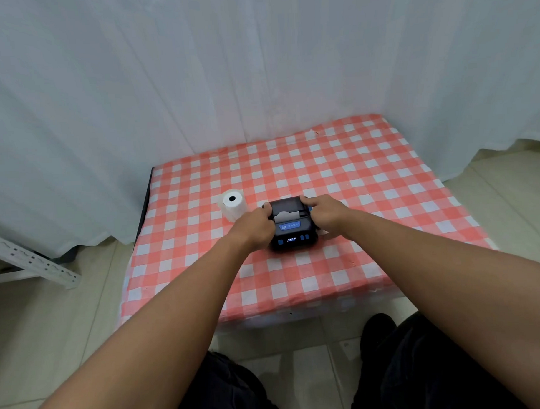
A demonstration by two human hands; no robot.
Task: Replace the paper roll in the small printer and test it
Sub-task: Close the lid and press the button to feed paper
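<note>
Printer: small black printer (294, 231) sits about mid-table on the red-and-white checked tablecloth (368, 176), front panel with blue buttons and a blue label facing the person.
Lid area: the top rear part looks opened or at least cracked, and a bit of white paper (283, 216) shows in the slot behind the blue label. Can't really tell how far the lid is up from this angle.
Left hand: left hand (257, 227) is clamped on the printer's left side, fingers curled around the edge, thumb up near the back corner.
Right hand: right hand (324, 213) grips the right side, fingers wrapped down over it, index finger stretched along the top rear edge.
Spare roll: white paper roll (233, 204) stands on end just to the left of the printer and a little behind it, dark core hole facing up, close to the left hand but not touching it.
Background: white curtain (196, 69) hangs behind the table, pale tiled floor (52, 319) around it, a white metal rack (29, 261) at the left edge.
</note>
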